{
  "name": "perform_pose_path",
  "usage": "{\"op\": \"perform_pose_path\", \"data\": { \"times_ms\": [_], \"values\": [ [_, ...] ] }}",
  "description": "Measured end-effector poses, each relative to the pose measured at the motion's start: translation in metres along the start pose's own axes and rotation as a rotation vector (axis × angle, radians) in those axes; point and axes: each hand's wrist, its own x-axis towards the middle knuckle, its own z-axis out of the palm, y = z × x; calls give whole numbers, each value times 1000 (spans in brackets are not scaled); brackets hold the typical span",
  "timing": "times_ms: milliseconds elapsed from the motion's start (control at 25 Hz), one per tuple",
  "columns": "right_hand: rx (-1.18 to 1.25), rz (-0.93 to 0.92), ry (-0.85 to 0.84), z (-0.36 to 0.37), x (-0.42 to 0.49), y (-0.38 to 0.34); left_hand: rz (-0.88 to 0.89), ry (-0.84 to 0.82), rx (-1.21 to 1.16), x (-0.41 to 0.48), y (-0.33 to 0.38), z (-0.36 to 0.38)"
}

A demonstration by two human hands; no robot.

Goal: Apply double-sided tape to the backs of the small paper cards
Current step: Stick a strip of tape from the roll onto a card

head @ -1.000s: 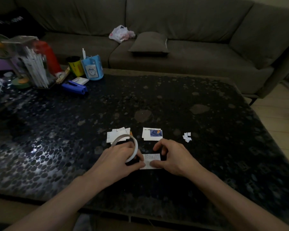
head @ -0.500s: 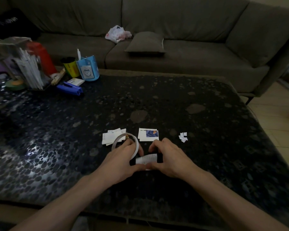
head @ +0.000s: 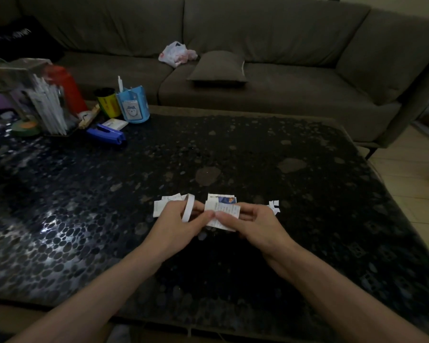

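At the near part of the dark tabletop the two hands meet just above the surface. The left hand grips the roll of double-sided tape, and its thumb touches the left edge of a small paper card. The right hand pinches this card with the thumb on top. To do it well, I think the card should be kept flat and steady, and the tape laid straight and pressed down from one end. Just behind lie a left pile of cards, a second pile showing a blue picture, and white scraps on the right.

Two hands, one tape roll, one raised card, one stapler.
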Motion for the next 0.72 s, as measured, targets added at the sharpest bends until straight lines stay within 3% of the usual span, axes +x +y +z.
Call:
{"op": "perform_pose_path", "data": {
  "times_ms": [160, 720],
  "values": [
    [-168, -130, 84, 3, 1, -4, -4, 10, -123, -2, 6, 4],
    [-103, -251, 157, 4, 3, -8, 10, 148, -156, 0, 18, 4]
  ]
}}
